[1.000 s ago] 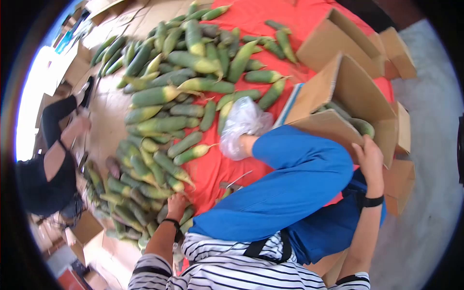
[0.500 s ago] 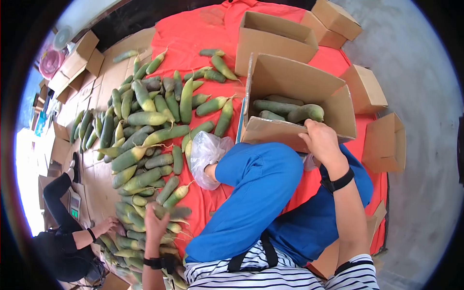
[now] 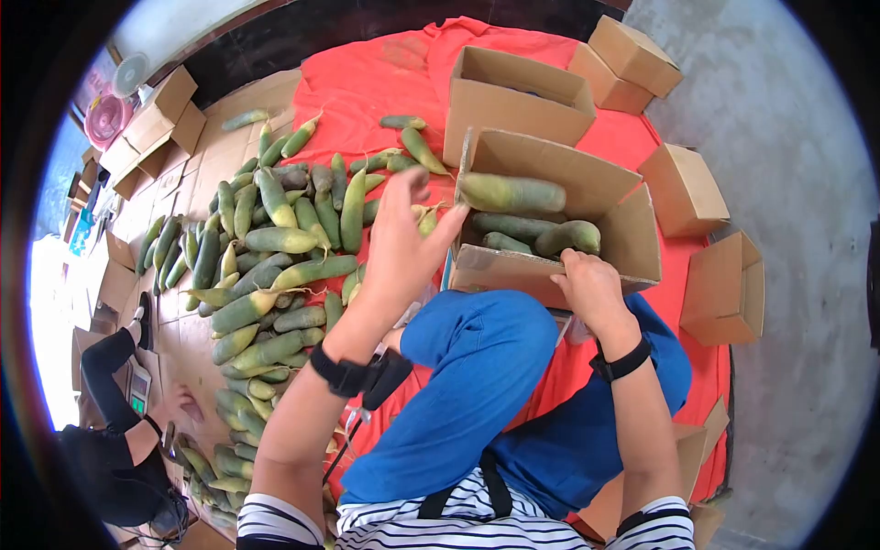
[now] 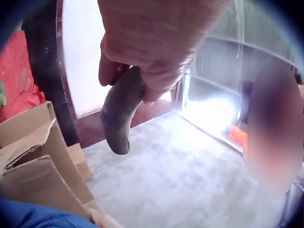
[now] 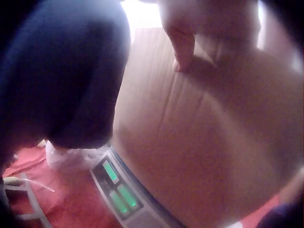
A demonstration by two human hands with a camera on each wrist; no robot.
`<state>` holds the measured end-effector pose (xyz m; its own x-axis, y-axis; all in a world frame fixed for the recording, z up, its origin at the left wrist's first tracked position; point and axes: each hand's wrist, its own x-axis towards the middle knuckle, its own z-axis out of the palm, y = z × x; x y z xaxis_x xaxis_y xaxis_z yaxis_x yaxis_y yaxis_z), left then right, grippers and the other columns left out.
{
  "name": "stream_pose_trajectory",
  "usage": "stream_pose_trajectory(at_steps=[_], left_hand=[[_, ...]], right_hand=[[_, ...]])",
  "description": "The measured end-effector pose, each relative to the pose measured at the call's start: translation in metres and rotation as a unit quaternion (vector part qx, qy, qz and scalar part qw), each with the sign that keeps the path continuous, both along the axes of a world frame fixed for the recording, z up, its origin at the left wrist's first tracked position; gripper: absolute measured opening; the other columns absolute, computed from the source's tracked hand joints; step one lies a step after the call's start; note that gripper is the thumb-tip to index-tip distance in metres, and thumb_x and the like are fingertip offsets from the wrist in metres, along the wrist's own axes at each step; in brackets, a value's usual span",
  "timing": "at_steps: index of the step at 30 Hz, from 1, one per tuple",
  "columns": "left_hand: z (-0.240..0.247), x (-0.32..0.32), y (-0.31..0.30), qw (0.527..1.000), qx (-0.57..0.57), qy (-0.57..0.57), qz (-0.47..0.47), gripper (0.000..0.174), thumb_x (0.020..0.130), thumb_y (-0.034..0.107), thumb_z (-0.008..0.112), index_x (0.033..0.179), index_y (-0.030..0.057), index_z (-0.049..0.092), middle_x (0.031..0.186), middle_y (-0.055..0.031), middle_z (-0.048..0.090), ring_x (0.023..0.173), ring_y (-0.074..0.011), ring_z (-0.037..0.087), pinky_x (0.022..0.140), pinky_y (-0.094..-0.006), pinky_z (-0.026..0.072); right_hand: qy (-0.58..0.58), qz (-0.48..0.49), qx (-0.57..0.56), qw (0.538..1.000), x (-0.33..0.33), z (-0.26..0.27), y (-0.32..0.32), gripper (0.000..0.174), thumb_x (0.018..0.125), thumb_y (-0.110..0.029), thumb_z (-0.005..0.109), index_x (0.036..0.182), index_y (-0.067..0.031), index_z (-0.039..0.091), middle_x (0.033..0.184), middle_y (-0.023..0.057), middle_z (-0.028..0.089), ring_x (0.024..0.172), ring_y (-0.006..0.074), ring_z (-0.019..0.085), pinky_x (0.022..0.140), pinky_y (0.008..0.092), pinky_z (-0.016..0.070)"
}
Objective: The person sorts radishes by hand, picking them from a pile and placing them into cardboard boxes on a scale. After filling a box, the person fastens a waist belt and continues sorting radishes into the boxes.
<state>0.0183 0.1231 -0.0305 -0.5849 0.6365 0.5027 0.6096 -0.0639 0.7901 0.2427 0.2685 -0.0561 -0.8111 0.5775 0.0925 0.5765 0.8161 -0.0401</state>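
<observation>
My left hand [image 3: 403,257] holds a green radish [image 3: 515,194] by one end, above the opening of a cardboard box [image 3: 513,268]. In the left wrist view the thumb and fingers of the left hand [image 4: 152,42] pinch that radish [image 4: 118,114], its free end pointing down. Several green radishes [image 3: 513,226] lie inside the box. My right hand [image 3: 594,286] grips the box's near wall at its top edge. In the right wrist view the right thumb presses on the outer face of the box [image 5: 190,142].
A large pile of green radishes [image 3: 284,240] spreads to the left, over red cloth [image 3: 376,92] and flattened cardboard. A scale [image 5: 123,190] with green digits sits at the box's base. Other boxes [image 3: 522,105] stand behind and right. Another person [image 3: 110,467] sits at far left.
My left hand has picked up a radish from the pile and carried it forward and right, over the box. The right hand has stayed at the box edge. The head view has turned.
</observation>
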Motion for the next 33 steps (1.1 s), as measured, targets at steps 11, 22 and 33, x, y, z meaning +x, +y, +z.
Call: stream_pose_trajectory(at_steps=[11,22,33], left_hand=[[-0.259,0.047,-0.364,0.811,-0.551,-0.182,-0.08,0.026,0.082,0.022,0.061,0.096,0.0012,0.056,0.083,-0.0185,0.059,0.077,-0.0344,0.059,0.068,-0.0425,0.0473],[-0.354,0.175,-0.479,0.73,-0.668,0.109,0.092,0.042,0.079,0.026,0.055,0.117,0.0087,0.053,0.105,-0.0079,0.054,0.098,-0.0256,0.054,0.078,-0.0442,0.0447],[-0.341,0.161,-0.464,0.694,-0.716,-0.003,-0.072,0.06,0.072,0.026,0.067,0.13,0.0224,0.05,0.143,-0.0154,0.032,0.126,-0.0365,0.036,0.093,-0.0552,0.0371]], right_hand=[[0.002,0.009,0.024,1.0,-0.001,-0.002,0.003,0.025,0.077,-0.021,0.07,0.084,-0.0041,0.054,0.081,0.0134,0.063,0.078,0.031,0.063,0.069,0.0419,0.0503],[-0.016,0.015,0.019,1.0,0.002,-0.005,0.01,0.035,0.084,-0.026,0.064,0.105,0.001,0.054,0.091,0.0239,0.062,0.086,0.0402,0.06,0.072,0.0467,0.0472],[-0.06,-0.025,-0.003,0.998,-0.005,0.001,0.004,0.038,0.087,-0.027,0.061,0.109,0.0029,0.054,0.093,0.0263,0.062,0.088,0.0424,0.059,0.074,0.046,0.0463]])
